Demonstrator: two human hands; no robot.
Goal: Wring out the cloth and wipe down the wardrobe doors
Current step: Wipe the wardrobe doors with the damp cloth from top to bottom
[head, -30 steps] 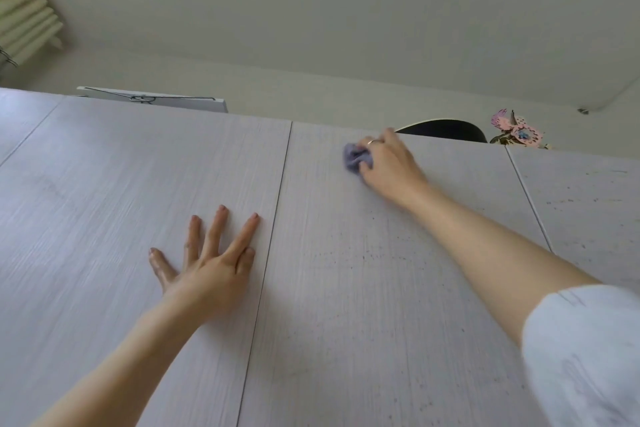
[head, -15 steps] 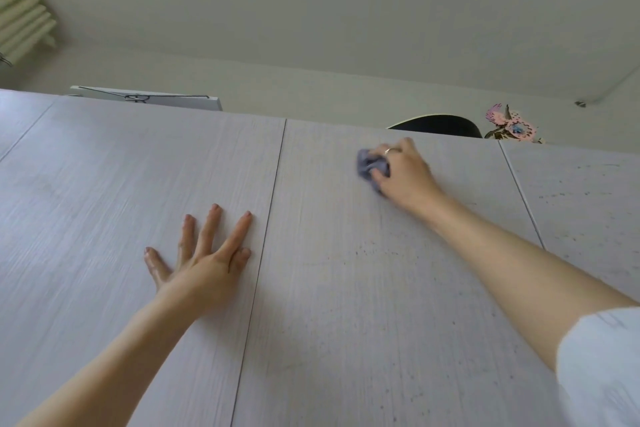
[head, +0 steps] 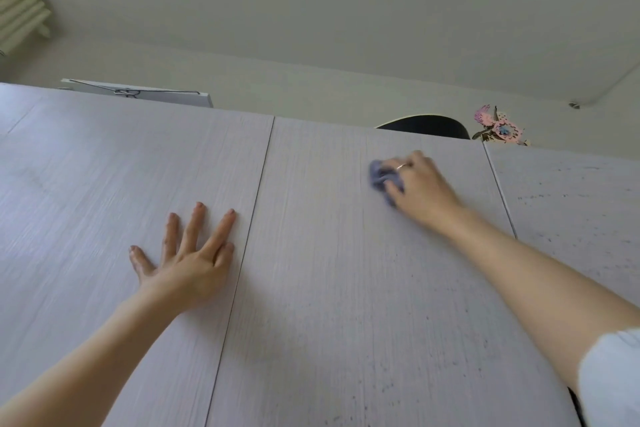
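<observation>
Hands: right hand (head: 420,184) grips cloth (head: 381,178).

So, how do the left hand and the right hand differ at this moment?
The left hand lies flat with fingers spread; the right hand is curled. The left hand holds nothing; the right hand grips a blue cloth. The left hand rests on the left door; the right hand works on the middle door, near its top. Both touch the wardrobe doors.
</observation>
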